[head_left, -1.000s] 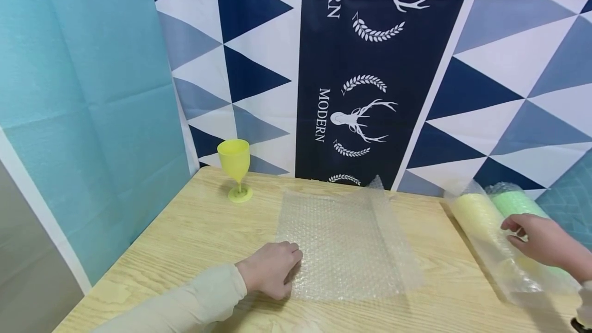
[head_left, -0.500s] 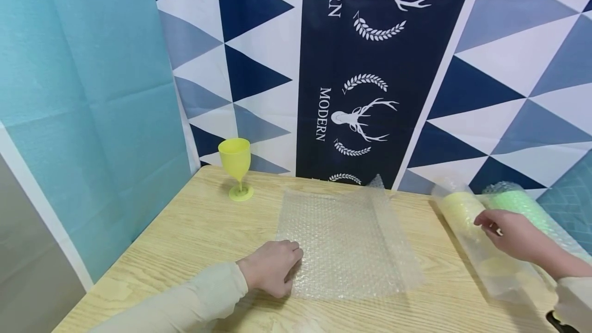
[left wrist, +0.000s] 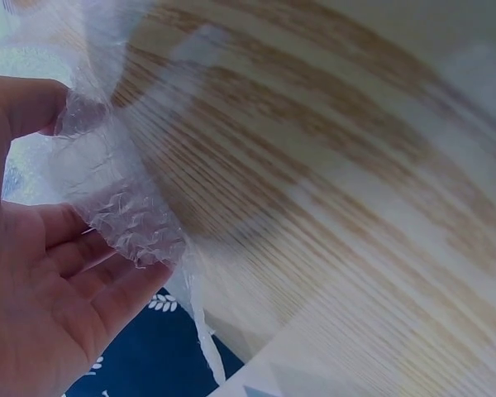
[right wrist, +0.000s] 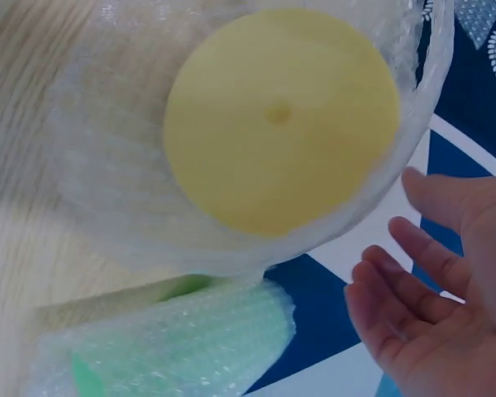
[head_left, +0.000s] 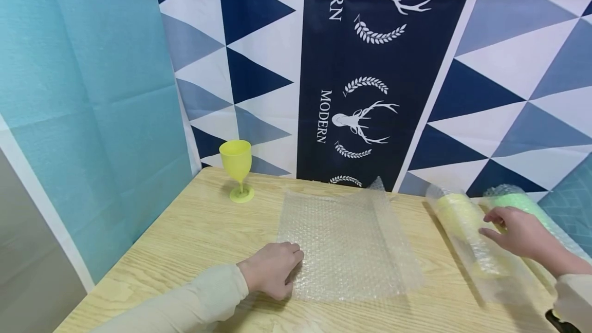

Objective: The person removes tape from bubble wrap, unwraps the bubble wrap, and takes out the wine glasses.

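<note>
A sheet of bubble wrap (head_left: 344, 245) lies spread on the wooden table. At its near left edge my left hand (head_left: 273, 270) holds the wrap; in the left wrist view the edge bunches up between thumb and fingers (left wrist: 107, 310). On the right, a yellow thing rolled in bubble wrap (head_left: 464, 222) lies on its side, its round flat yellow end (right wrist: 281, 124) showing in the right wrist view. My right hand (head_left: 522, 233) hovers over that roll, fingers loosely bent and apart, holding nothing. A lime-yellow goblet (head_left: 236, 166) stands upright at the back left.
Beside the yellow roll lies a green wrapped roll (head_left: 520, 202), partly behind my right hand. A patterned cloth (head_left: 259, 66) hangs behind the table (head_left: 194, 230), and a light-blue cloth (head_left: 92, 117) hangs along the left.
The yellow roll has shifted left, away from the green one. My right hand moved left with it, then drew slightly back with its fingers wider apart. My left hand stayed still.
</note>
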The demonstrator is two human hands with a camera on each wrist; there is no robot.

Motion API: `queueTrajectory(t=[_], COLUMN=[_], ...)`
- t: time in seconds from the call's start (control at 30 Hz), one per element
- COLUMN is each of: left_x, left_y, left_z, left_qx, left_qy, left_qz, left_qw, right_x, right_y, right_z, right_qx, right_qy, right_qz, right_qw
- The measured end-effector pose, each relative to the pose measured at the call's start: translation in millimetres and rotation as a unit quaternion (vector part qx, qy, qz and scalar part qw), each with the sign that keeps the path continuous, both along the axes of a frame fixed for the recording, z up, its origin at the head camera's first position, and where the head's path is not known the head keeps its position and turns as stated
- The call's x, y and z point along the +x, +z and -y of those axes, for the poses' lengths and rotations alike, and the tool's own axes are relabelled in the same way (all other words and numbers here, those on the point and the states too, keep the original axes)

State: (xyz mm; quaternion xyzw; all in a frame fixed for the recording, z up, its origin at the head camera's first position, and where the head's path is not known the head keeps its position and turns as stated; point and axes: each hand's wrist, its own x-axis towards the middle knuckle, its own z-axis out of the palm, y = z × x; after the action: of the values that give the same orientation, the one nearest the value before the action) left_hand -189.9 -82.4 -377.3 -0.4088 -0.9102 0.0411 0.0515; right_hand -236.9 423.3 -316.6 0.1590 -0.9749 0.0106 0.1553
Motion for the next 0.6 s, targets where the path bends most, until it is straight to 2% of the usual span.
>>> queueTrajectory(t=[0.13,0.33,0.6], left_x=[0.4,0.1,-0.2], left_y=[0.0,-0.7,-1.3], left_z=[-0.1,0.0,-0.1], left_qx=[0.000,0.004,0.009], left_qy=[0.001,0.000,0.000], left_qz=[-0.002,-0.002,-0.005], left_qw=[1.0000,1.0000,1.0000], right_x=[1.8,3.9,-3.3], right_y=[-1.6,-2.5,5.9], right_z=[-1.4,-0.5,-8.6], right_qx=[-0.012,-0.032,-0.031], right_qy=[-0.025,-0.043,-0.058], right_qz=[0.052,0.094,0.143], right_qw=[0.9983,0.9941,0.9876])
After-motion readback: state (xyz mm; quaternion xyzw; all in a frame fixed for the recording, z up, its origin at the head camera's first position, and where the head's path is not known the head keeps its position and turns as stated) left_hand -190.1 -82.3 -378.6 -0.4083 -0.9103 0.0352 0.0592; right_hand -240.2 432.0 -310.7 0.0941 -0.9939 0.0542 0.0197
